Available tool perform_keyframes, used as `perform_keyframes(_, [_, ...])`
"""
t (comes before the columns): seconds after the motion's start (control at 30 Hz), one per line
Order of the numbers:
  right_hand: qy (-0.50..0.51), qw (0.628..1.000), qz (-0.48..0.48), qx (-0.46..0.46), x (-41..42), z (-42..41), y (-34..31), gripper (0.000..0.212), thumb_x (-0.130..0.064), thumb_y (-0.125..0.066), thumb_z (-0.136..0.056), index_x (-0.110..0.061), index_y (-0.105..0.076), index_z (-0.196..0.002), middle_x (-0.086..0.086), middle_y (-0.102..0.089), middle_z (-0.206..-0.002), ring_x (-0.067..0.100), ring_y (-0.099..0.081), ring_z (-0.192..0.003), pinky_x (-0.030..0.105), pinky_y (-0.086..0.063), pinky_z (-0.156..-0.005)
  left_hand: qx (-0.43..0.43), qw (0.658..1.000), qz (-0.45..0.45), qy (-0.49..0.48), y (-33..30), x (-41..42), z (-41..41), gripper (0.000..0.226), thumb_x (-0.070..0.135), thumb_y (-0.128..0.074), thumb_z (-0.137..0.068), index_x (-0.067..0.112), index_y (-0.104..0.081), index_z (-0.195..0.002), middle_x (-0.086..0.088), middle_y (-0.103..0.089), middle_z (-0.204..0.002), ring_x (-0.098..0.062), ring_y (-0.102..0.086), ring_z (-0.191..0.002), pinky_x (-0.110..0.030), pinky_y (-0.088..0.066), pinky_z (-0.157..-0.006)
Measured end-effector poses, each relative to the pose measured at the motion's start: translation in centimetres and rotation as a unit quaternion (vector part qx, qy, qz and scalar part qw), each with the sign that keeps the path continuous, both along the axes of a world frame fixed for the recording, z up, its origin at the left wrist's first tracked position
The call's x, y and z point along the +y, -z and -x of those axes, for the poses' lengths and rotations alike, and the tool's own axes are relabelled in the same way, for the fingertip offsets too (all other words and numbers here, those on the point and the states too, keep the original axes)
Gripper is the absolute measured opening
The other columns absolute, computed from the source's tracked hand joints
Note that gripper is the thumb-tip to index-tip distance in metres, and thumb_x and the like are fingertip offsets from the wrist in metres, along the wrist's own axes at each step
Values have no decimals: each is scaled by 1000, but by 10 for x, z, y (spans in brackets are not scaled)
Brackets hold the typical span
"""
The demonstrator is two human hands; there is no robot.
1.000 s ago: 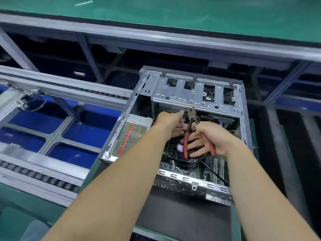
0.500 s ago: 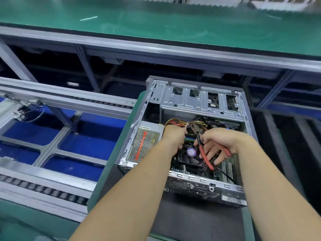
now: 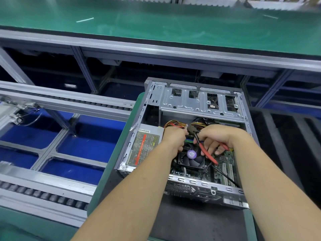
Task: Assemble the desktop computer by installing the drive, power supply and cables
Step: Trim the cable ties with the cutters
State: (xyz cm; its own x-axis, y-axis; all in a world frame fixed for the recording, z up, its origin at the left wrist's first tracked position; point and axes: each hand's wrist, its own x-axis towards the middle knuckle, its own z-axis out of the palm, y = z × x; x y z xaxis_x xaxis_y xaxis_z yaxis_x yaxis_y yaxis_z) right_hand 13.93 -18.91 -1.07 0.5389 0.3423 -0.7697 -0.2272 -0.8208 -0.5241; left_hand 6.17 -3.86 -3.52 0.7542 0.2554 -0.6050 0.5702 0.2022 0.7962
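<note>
The open metal computer case (image 3: 194, 186) lies on its side on a dark mat in the lower middle of the frame, on the green surface (image 3: 107, 174). Inside, the right hand (image 3: 217, 136) has its fingers curled round red-handled pliers (image 3: 206, 152) above the black fan with a purple round sticker (image 3: 192, 158), and the left hand (image 3: 173, 136) pinches the bunch of red, yellow and black wires (image 3: 175, 124). Left of the hands sits the grey power supply (image 3: 144, 148), its label writing too small to read, and farther up is the shiny drive cage (image 3: 199, 103) with square holes.

Open-topped case (image 3: 243, 108); drive cage (image 3: 199, 103) over the far end, cable bundle (image 3: 175, 124) beneath it.
</note>
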Motion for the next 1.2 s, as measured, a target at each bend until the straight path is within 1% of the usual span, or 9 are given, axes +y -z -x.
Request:
perform_keyframes(0.1, [17,1000,-8,-15,0,-1,3,37,-39,-62,-90,-6,-68,-105,19,-75,-86,28,-70,-67,25,-53,-49,2,1000,6,-3,0,0,-2,11,12,-53,-99,7,-63,-97,1,-34,-60,-13,-21,-46,-20,-18,-37])
perform_keyframes(0.23, [25,998,-34,-35,-3,2,4,50,-56,-56,-94,-9,-67,-106,16,-71,-76,34,-74,-76,43,-59,-74,-2,1000,8,-5,1,1,-3,13,13,-53,-99,8,-63,-93,0,-36,-61,-13,-23,-46,-22,-20,-39])
perform_keyframes(0.3, [21,997,-34,-62,-3,4,5,63,-68,-54,-89,-8,-68,-102,15,-70,-71,35,-74,-71,47,-61,-70,-3,1000,2,-2,2,1,-2,14,15,-53,-100,9,-62,-90,0,-37,-62,-13,-24,-47,-23,-21,-39])
perform_keyframes(0.4, [22,993,-36,-112,-3,7,11,71,-75,-52,-84,-5,-66,-90,13,-67,-61,30,-67,-53,39,-58,-55,-5,1000,-5,-2,2,2,-3,15,15,-54,-99,9,-63,-90,0,-37,-62,-13,-25,-47,-22,-22,-38])
perform_keyframes(0.6, [24,982,-64,-174,-5,13,22,64,-70,-51,-87,-9,-61,-70,14,-61,-54,26,-57,-42,36,-53,-45,-7,1000,4,-9,0,1,-1,17,13,-51,-99,10,-61,-86,0,-36,-59,-13,-24,-46,-22,-22,-37])
perform_keyframes(0.8, [32,982,-72,-171,-5,19,20,59,-64,-53,-90,-9,-57,-69,14,-57,-52,26,-53,-39,36,-51,-45,8,999,24,-23,-7,-1,-2,20,12,-48,-101,9,-59,-85,0,-33,-60,-13,-20,-48,-20,-18,-37])
perform_keyframes(0.9, [20,977,-58,-206,-5,22,19,52,-59,-56,-91,-11,-56,-72,11,-58,-53,25,-55,-41,36,-51,-46,8,999,35,-27,-10,-3,-1,19,12,-47,-102,8,-58,-86,1,-35,-57,-12,-20,-47,-21,-18,-37])
perform_keyframes(1.1, [39,977,-59,-199,-8,24,19,42,-46,-65,-91,-9,-51,-75,14,-60,-61,25,-59,-48,40,-55,-52,-3,998,51,-37,-14,-3,0,16,10,-45,-103,6,-58,-96,0,-40,-58,-12,-21,-48,-19,-19,-37])
perform_keyframes(1.2, [51,978,-63,-191,-7,25,16,44,-46,-64,-93,-7,-52,-75,14,-61,-62,26,-59,-50,42,-56,-54,-2,998,48,-46,-16,-4,1,26,10,-40,-104,-2,-61,-115,-7,-47,-71,-14,-24,-48,-20,-22,-38])
